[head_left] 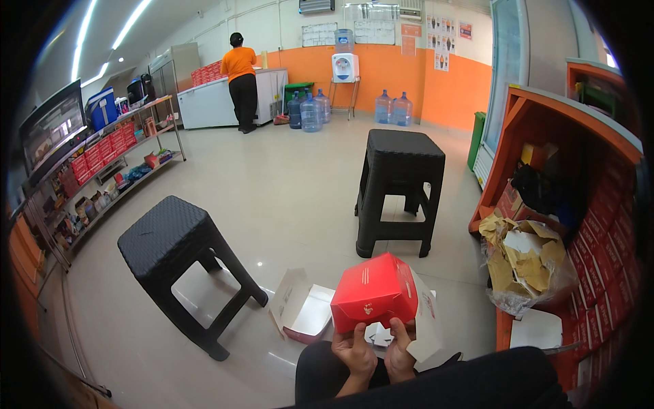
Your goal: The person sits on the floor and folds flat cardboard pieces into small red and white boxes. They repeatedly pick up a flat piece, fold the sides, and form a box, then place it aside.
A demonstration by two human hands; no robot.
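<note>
Between my two hands, above my lap, is a red folded carton food box (376, 290) with a pale flap (428, 324) hanging out on its right side. The thumb of my left hand (354, 354) presses the box's near lower edge, and that hand's other fingers are mostly hidden behind it. My right hand (400, 354) grips the same edge just to the right, close to the flap. Beyond my knee, an open carton (315, 310) with a white inside lies on the floor. Some white pieces (379, 334) show under the held box.
Black stools stand ahead left (167, 235) and ahead right (405, 153). At my right, an orange shelf unit (492, 187) holds stacked red cartons (603, 273) and a bag of torn cardboard (524, 262). A person in orange (238, 63) stands by a white chest freezer (204, 109). Metal shelving (129, 184) runs along the left.
</note>
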